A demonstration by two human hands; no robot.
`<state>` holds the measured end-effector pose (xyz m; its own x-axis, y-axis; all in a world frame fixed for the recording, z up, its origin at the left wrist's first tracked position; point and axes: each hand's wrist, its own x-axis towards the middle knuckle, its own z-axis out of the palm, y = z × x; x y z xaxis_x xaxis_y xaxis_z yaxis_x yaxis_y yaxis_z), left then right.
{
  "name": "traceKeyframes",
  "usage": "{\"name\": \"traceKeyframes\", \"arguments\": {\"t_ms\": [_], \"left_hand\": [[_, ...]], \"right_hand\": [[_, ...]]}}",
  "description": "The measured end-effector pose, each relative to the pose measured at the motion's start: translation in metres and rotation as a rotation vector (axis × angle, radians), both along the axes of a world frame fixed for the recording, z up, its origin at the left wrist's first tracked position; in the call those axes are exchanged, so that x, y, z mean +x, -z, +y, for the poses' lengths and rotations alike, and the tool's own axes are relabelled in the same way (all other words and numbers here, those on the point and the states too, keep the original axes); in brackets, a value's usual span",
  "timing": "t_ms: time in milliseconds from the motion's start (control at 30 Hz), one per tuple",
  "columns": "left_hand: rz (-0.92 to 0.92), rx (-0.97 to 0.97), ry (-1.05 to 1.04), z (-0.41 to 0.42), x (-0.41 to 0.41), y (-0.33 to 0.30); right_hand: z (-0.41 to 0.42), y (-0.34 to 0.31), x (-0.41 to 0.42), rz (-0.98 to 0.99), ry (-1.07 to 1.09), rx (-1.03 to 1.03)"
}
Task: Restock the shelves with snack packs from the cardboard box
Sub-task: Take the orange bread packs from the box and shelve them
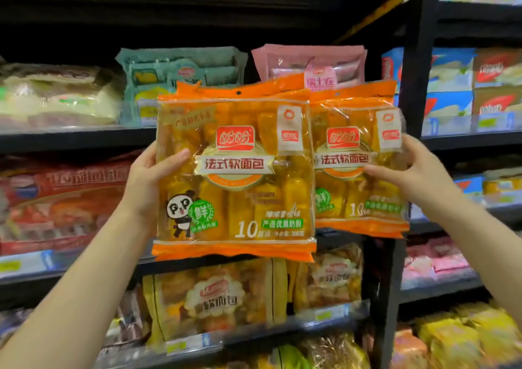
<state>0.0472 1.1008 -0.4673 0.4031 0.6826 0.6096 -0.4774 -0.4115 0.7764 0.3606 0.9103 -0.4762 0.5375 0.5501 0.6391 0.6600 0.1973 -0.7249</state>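
Observation:
I hold up two orange snack packs of soft bread in front of the dark shelves. My left hand (149, 179) grips the left edge of the nearer pack (237, 176), thumb across its front. My right hand (409, 171) grips the right edge of the second orange pack (356, 165), which sits partly behind the first. More orange packs seem stacked behind each front one. The cardboard box is out of sight.
A teal pack (180, 72) and a pink pack (310, 63) stand on the shelf behind. Red packs (62, 204) fill the left shelf, yellow bread packs (214, 298) the shelf below. A black upright post (415, 58) divides off the right-hand shelves with blue and red boxes (452, 80).

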Motion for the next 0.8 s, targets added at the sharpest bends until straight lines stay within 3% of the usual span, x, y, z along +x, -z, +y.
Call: {"name": "traceKeyframes", "arguments": {"t_ms": [800], "left_hand": [[0.044,0.099,-0.082,0.02,0.0,0.031]], "right_hand": [[0.078,0.041,0.033,0.015,-0.075,0.294]]}}
